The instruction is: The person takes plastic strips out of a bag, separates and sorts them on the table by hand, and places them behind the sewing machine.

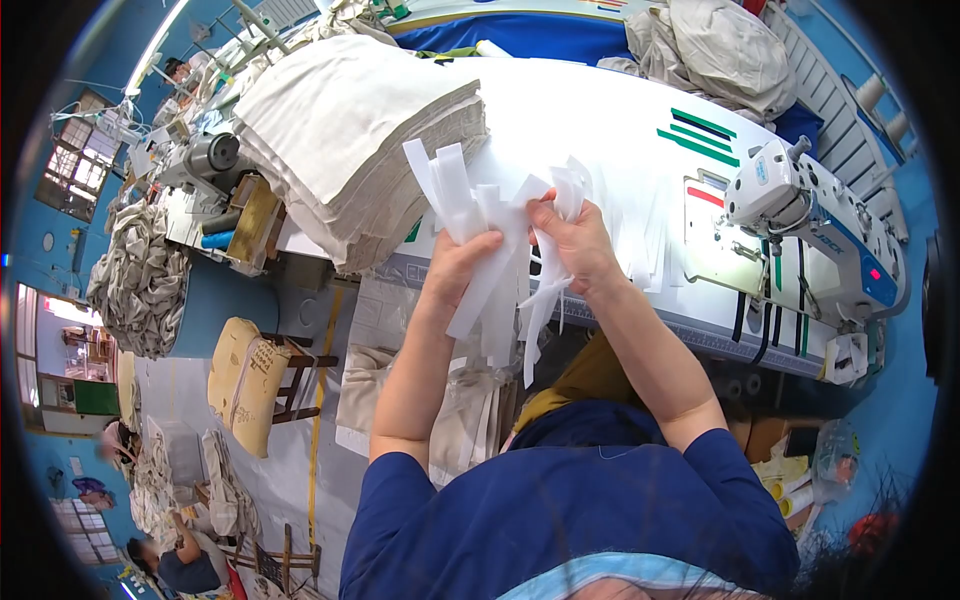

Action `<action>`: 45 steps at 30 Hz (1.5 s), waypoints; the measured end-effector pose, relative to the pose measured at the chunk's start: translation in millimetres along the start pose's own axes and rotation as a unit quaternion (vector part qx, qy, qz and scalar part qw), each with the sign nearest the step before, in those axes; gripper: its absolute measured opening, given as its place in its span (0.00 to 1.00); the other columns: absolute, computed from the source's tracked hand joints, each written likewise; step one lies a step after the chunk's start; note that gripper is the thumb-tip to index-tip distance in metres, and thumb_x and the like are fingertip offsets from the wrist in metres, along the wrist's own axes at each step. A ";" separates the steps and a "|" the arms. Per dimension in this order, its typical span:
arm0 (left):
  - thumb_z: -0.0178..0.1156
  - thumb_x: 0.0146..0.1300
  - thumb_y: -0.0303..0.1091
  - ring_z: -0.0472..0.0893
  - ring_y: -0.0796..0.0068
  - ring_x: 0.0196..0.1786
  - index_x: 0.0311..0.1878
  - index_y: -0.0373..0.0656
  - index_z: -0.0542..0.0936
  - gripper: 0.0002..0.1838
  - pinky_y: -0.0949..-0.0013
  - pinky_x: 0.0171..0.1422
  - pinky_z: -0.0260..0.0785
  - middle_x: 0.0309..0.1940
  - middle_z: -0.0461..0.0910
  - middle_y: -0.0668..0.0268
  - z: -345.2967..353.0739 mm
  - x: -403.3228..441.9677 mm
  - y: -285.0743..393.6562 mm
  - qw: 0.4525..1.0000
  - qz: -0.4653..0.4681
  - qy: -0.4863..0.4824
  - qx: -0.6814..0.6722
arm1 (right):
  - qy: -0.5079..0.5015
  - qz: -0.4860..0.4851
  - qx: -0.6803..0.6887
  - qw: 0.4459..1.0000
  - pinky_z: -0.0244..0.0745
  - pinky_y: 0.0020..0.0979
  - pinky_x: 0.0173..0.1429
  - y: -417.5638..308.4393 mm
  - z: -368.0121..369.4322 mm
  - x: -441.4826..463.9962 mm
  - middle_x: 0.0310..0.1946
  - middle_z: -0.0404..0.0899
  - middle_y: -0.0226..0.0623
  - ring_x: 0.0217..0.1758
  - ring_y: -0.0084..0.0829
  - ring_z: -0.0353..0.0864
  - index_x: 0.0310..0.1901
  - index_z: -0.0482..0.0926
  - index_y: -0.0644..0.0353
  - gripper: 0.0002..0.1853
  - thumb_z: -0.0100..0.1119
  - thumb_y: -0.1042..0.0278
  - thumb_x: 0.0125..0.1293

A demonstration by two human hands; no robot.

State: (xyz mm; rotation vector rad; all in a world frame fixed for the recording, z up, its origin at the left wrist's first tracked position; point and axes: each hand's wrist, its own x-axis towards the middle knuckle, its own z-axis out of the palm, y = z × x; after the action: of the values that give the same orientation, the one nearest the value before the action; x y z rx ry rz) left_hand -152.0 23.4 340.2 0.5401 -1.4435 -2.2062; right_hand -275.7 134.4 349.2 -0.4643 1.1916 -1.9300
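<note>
Both hands are raised over the front edge of the white table (600, 110). My left hand (465, 262) is closed round a bundle of white strips (490, 290), whose ends stick out above and below the fist. Just to the right, my right hand (575, 240) grips a smaller bunch of white strips (545, 305), with thumb and fingers pressed together and several ends hanging down. A tall stack of beige fabric (340, 120) lies on the table, left of and beyond my hands.
A sewing machine (830, 235) stands at the right, with green and dark strips (700, 135) behind it. A padded stool (245, 385) is at the left, below a heap of beige cloth (140, 280). A seated person (190, 568) is at the lower left.
</note>
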 end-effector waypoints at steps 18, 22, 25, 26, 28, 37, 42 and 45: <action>0.63 0.53 0.28 0.79 0.71 0.40 0.50 0.31 0.73 0.21 0.69 0.45 0.73 0.41 0.78 0.57 7.4 0.5 4.7 1.000 -0.014 0.013 0.019 | 0.017 -0.038 -0.035 0.999 0.74 0.24 0.34 -9.1 -4.2 -3.0 0.30 0.79 0.32 0.31 0.20 0.77 0.36 0.77 0.63 0.05 0.61 0.73 0.60; 0.62 0.52 0.28 0.79 0.69 0.43 0.52 0.32 0.71 0.23 0.68 0.47 0.73 0.42 0.77 0.57 9.9 1.7 3.7 0.997 -0.029 -0.022 -0.067 | 0.004 -0.070 -0.061 0.996 0.73 0.23 0.34 -5.5 1.7 -2.8 0.29 0.79 0.31 0.31 0.19 0.76 0.36 0.77 0.63 0.04 0.60 0.73 0.61; 0.61 0.52 0.29 0.79 0.69 0.43 0.53 0.34 0.70 0.24 0.69 0.46 0.73 0.43 0.76 0.58 3.9 6.7 0.2 0.996 -0.036 -0.021 -0.075 | 0.000 -0.095 -0.090 0.991 0.72 0.22 0.34 -1.0 6.3 -2.6 0.29 0.79 0.30 0.31 0.18 0.76 0.36 0.78 0.63 0.04 0.60 0.73 0.61; 0.61 0.52 0.29 0.79 0.70 0.43 0.53 0.34 0.70 0.24 0.69 0.45 0.73 0.42 0.76 0.58 4.4 6.5 1.0 0.996 -0.029 -0.025 -0.083 | 0.000 -0.102 -0.098 0.990 0.72 0.22 0.33 0.4 7.0 -2.4 0.29 0.79 0.30 0.30 0.18 0.75 0.36 0.78 0.63 0.05 0.60 0.73 0.61; 0.60 0.52 0.28 0.79 0.72 0.40 0.52 0.35 0.70 0.23 0.70 0.42 0.73 0.41 0.76 0.59 5.3 4.8 3.3 0.996 -0.017 -0.005 -0.090 | 0.011 -0.078 -0.093 0.993 0.72 0.22 0.33 0.0 7.0 -2.9 0.29 0.79 0.30 0.30 0.18 0.75 0.36 0.78 0.63 0.04 0.60 0.72 0.61; 0.61 0.51 0.26 0.73 0.80 0.24 0.42 0.37 0.73 0.14 0.76 0.29 0.68 0.26 0.75 0.67 -23.1 -21.3 11.2 0.995 0.057 0.083 -0.006 | 0.106 -0.058 -0.086 0.989 0.72 0.24 0.37 -43.6 -41.0 12.8 0.30 0.78 0.32 0.32 0.20 0.75 0.37 0.76 0.63 0.07 0.61 0.70 0.61; 0.61 0.51 0.23 0.74 0.78 0.25 0.38 0.37 0.75 0.10 0.75 0.28 0.67 0.26 0.76 0.65 -26.2 -32.3 15.0 0.992 0.082 0.096 0.016 | 0.155 -0.039 -0.101 0.982 0.72 0.27 0.38 -68.3 -87.6 55.5 0.32 0.78 0.34 0.34 0.23 0.76 0.39 0.76 0.62 0.07 0.59 0.68 0.62; 0.61 0.50 0.22 0.74 0.78 0.25 0.37 0.37 0.76 0.10 0.75 0.28 0.66 0.26 0.76 0.65 -34.3 -31.1 11.2 0.993 0.074 0.090 0.022 | 0.158 0.011 -0.134 0.978 0.73 0.28 0.38 -81.2 -112.8 72.4 0.32 0.77 0.33 0.33 0.25 0.76 0.40 0.76 0.62 0.08 0.58 0.68 0.62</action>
State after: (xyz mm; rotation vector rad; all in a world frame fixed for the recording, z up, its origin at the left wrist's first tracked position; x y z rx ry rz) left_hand -105.9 11.2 340.1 0.6103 -1.3926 -1.9615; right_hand -429.9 160.9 357.5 -0.2869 1.6677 -1.8776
